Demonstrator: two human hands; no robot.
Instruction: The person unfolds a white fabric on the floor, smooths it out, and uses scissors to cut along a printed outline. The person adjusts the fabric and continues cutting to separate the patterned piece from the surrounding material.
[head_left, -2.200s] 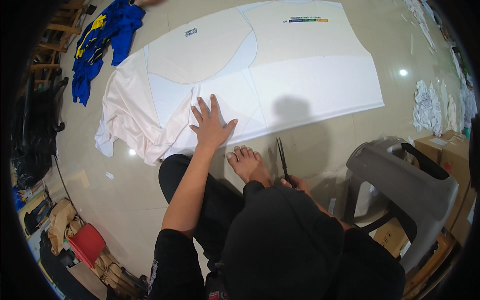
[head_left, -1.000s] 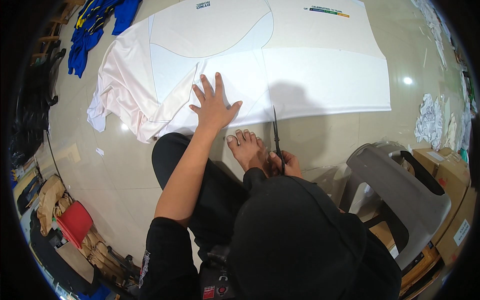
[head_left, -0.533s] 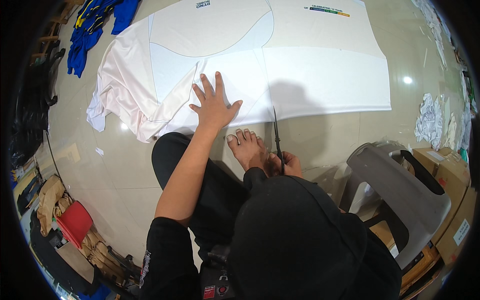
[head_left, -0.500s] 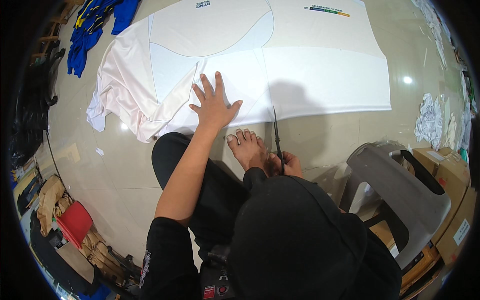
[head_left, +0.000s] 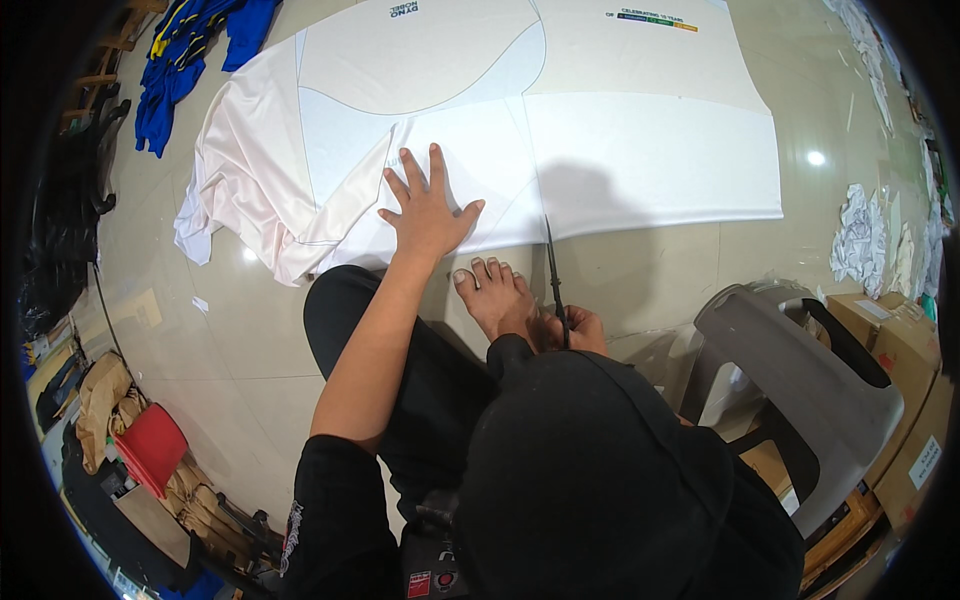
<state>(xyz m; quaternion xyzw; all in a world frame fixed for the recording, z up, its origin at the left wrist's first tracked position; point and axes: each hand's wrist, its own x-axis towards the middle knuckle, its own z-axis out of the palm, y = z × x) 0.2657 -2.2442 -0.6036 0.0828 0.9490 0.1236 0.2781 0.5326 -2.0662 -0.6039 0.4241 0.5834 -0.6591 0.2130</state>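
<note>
A large white fabric piece (head_left: 640, 165) with printed outlines lies spread over the tiled floor, its left end bunched in pale pinkish folds. My left hand (head_left: 428, 210) presses flat on it near the front edge, fingers spread. In my right hand (head_left: 583, 330), close to my bare foot (head_left: 498, 300), are dark scissors (head_left: 556, 280). Their tips point away from me and meet the fabric's near edge beside a printed line. The blades look nearly closed, seen edge-on. Part of my right hand is hidden behind the black head covering (head_left: 600, 480).
At the right stands a grey plastic stool (head_left: 790, 370), with cardboard boxes (head_left: 905, 400) behind it. White scraps (head_left: 858, 240) lie at the far right. Blue clothing (head_left: 180, 70) is at the upper left, a red chair part (head_left: 150, 448) at the lower left.
Almost nothing differs. The scissors have tilted slightly, their tips a few pixels to the left at the fabric's edge. My left hand stays in place.
</note>
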